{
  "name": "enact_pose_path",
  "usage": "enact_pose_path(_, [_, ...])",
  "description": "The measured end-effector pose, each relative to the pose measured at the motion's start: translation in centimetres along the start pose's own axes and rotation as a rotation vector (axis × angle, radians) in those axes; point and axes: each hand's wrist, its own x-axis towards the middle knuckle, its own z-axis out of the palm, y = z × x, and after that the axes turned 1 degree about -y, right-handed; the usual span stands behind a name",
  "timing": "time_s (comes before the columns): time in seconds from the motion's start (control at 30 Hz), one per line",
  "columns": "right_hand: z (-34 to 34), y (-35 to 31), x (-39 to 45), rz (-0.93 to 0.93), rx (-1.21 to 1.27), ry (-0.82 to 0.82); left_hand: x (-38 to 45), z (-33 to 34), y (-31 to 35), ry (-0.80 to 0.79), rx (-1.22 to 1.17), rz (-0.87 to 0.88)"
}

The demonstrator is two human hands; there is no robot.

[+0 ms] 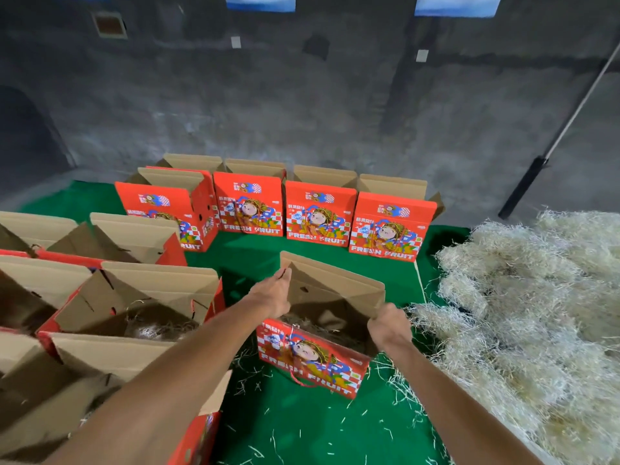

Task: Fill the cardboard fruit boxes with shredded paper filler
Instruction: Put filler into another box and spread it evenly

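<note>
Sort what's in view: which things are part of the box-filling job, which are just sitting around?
Part of the job:
- held box, flaps gripped by left hand and right hand
- paper pile
- row of boxes at the back
- open boxes on the left

Just sitting around:
- black pole leaning by the wall
- green mat
- loose shreds on the mat

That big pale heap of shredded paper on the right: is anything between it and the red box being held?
Nothing visible. The pale shredded paper heap lies right beside the red cardboard fruit box, whose flaps the left hand and right hand hold open. Only green mat with stray strands lies between.
</note>
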Motion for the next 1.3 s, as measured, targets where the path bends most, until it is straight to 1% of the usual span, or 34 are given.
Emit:
enact_pose_path(0.13, [0.6, -2.8, 2.9, -0.003, -0.014, 0.013, 3.3, -1.8, -1.4, -0.025, 0.039, -0.027])
enact_pose_path(0.23, [1.1, -5.4, 5.2, -0.014, -0.049, 0.012, 5.5, -3.3, -3.5, -0.033, 0.068, -0.047])
enact_pose_path(0.43, [3.6, -12.5, 8.6, -0.089, -0.071, -0.036, 9.0, -6.3, -10.3, -0.036, 0.140, -0.143])
enact_pose_path(0.53, [4.9, -15.9, 9.3, -0.112, -0.066, -0.062, 9.9, -7.3, -13.9, -0.027, 0.138, -0.177])
enact_pose_path(0.7, [7.6, -20.6, 10.0, -0.151, -0.052, -0.086, 10.4, -8.8, -18.7, -0.035, 0.176, -0.243])
enact_pose_path(0.93, [10.9, -25.5, 9.4, -0.240, -0.045, -0.137, 8.3, -11.0, -22.4, -0.080, 0.223, -0.344])
enact_pose_path(1.1, [12.7, -27.6, 9.0, -0.227, -0.012, -0.131, 7.7, -11.7, -25.1, -0.075, 0.264, -0.308])
enact_pose_path(1.3, [14.9, -30.6, 8.0, -0.223, 0.038, -0.163, 8.2, -11.6, -28.3, -0.139, 0.270, -0.356])
